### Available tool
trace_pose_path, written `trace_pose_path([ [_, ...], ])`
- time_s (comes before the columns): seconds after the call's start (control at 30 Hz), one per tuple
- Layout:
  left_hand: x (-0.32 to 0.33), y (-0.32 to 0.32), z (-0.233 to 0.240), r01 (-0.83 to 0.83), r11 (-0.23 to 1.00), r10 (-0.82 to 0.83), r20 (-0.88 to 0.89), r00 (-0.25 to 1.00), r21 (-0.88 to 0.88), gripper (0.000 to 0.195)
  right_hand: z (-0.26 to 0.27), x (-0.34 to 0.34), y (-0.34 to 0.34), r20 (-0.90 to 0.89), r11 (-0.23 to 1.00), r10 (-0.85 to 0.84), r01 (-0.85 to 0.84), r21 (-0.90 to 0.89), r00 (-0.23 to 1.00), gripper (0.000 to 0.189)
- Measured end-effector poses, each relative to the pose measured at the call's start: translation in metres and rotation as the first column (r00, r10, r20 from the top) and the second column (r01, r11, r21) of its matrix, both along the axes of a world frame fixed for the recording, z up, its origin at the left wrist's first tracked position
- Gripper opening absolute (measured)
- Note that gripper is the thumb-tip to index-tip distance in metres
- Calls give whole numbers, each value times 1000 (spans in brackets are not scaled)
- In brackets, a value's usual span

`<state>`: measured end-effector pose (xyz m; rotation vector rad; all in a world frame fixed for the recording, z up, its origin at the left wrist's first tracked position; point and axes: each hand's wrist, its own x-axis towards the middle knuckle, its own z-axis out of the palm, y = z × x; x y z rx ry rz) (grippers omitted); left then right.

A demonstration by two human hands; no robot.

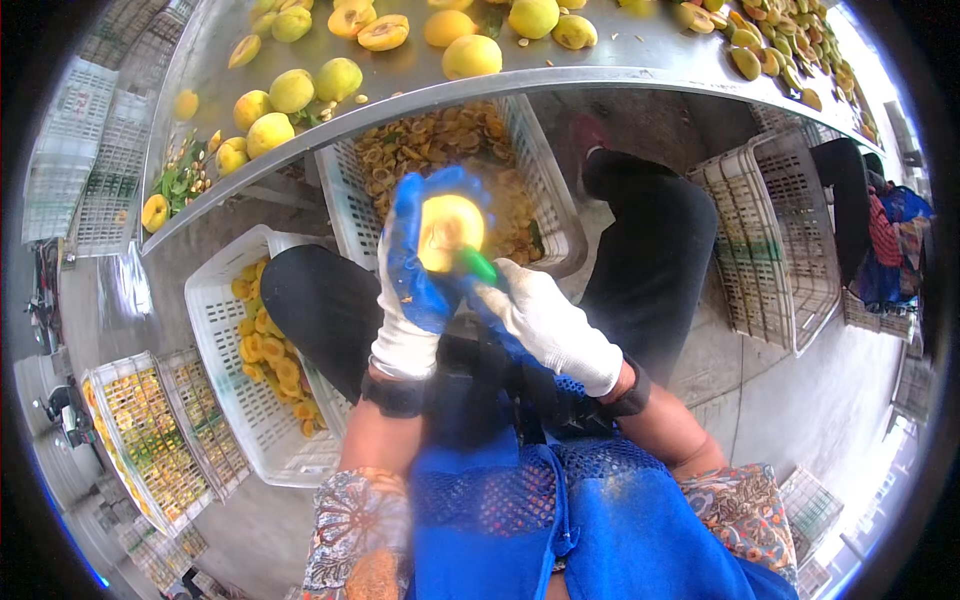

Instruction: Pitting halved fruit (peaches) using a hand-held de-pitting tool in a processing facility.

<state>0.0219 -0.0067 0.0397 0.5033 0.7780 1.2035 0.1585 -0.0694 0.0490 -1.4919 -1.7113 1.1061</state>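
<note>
Blue-and-white coated gloves cover both hands. In my left hand [416, 277], raised over a crate, lies a halved yellow peach [450, 225], its cut face turned up. My right hand [544, 319] is closed around a small tool with a green handle [476, 266]; its working end meets the fruit's lower edge and is too blurred to make out. Beneath the hands, a plastic crate [555, 202] holds many brownish peach scraps. Left of my knee, a white crate [225, 375] contains yellow peach halves [285, 371]. Whole and halved peaches [472, 56] rest on the metal table [420, 94].
The table's raised metal rim crosses in front of me. Tipped crates [772, 240] stand at right, near another person [892, 232]. More fruit-filled crates [157, 442] stand at lower left, stacked crates [75, 150] at upper left. A peach pile [787, 37] covers the table's right end.
</note>
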Motion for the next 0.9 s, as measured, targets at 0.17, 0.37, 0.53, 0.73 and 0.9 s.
trace_pose_path([
  [0.17,3,-9,-19,-63,995,80,-250,965,76,39,-20,-3,-9,-88,979,17,-34,-203,996,36],
  [0.37,-15,-15,-49,37,999,-37,-420,907,-7,39,-20,6,-17,-211,839,100,-197,-507,972,44],
  [0.53,-19,-6,-19,308,948,-313,-373,874,-74,44,8,9,-21,-611,533,-279,-410,-741,741,44],
  [0.73,-29,15,-40,374,927,-365,-172,915,21,47,4,7,-12,-768,401,-575,-721,-565,282,39],
  [0.9,2,-13,-49,117,929,-55,-181,982,351,61,13,20,-16,-698,395,-715,-797,-456,45,31],
])
